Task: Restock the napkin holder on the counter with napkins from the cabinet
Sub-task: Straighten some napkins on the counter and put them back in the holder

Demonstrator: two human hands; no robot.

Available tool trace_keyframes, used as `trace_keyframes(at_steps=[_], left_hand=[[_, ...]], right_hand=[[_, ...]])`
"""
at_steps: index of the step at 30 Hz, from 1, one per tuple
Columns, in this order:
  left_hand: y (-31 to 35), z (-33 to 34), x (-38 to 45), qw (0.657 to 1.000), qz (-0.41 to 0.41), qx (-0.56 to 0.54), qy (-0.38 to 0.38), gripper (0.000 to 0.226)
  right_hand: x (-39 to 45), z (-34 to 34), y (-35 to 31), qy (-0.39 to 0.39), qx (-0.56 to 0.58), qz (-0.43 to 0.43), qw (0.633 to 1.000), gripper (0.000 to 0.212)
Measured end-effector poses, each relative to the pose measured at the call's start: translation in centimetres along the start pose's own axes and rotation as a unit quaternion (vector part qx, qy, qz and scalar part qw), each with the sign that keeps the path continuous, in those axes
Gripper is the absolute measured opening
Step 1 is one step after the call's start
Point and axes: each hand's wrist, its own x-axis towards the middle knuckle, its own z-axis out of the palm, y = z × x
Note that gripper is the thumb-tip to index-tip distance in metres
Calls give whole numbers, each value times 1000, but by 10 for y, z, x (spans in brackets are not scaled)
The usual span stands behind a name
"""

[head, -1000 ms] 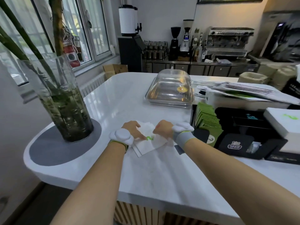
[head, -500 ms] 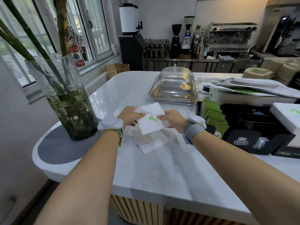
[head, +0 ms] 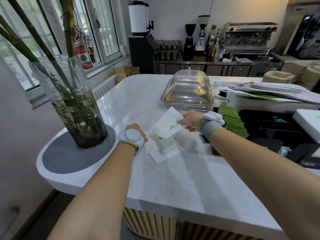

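My right hand (head: pixel 189 120) pinches one white napkin with a green logo (head: pixel 167 124) by its right corner and holds it tilted above the white counter (head: pixel 173 184). Below it several loose white napkins (head: pixel 164 149) lie spread on the counter. My left hand (head: pixel 136 129) rests at the pile's left edge; a white wrist device hides its fingers. To the right stands a black organizer (head: pixel 270 126) with a row of green packets (head: pixel 232 121) in its left compartment.
A tall glass vase with green stems (head: pixel 76 108) stands on a grey mat (head: pixel 69 158) at the left. A clear domed tray (head: pixel 188 90) sits behind the napkins. Stacked papers (head: pixel 270 92) and a white box (head: pixel 308 122) are at the right. The counter's front edge is near me.
Both hands lifted one napkin off the pile. My left hand then let go and dropped to the pile, while my right hand carried the napkin to the right.
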Motion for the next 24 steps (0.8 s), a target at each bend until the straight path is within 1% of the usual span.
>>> trace_keyframes(at_steps=[1,3,5,7,8,11,13,16,19,24], left_hand=[[-3,1,2,1000,-10,-4,-4,42],[-5,0,4,999,-30,-18,-24,41],[-5,-3,5,998,-27,-45,-31,42],[-10,-5,12,996,-32,-78,-35,42],[-12,-6,15,992,-43,-108,-42,37],[-23,-8,22,969,-87,-218,-74,10],[-29,-6,23,952,-101,-274,-88,8],[-30,-4,21,937,-106,-318,-95,15],[-31,-5,21,935,-112,-324,-86,19],[-28,-5,25,930,-119,-341,-74,23]], right_hand=[[2,2,1,-15,-29,-1,999,4],[9,9,2,-30,-76,-26,996,11],[12,17,1,-38,-99,-47,993,17],[17,24,-2,-46,-132,-67,988,27],[19,28,-3,-50,-145,-72,985,29],[25,41,-5,-64,-175,-72,980,31],[30,47,-4,-73,-186,-75,977,31],[33,47,-5,-75,-177,-89,977,29],[36,44,-10,-81,-160,-106,978,30],[41,43,-13,-74,-171,-116,976,33]])
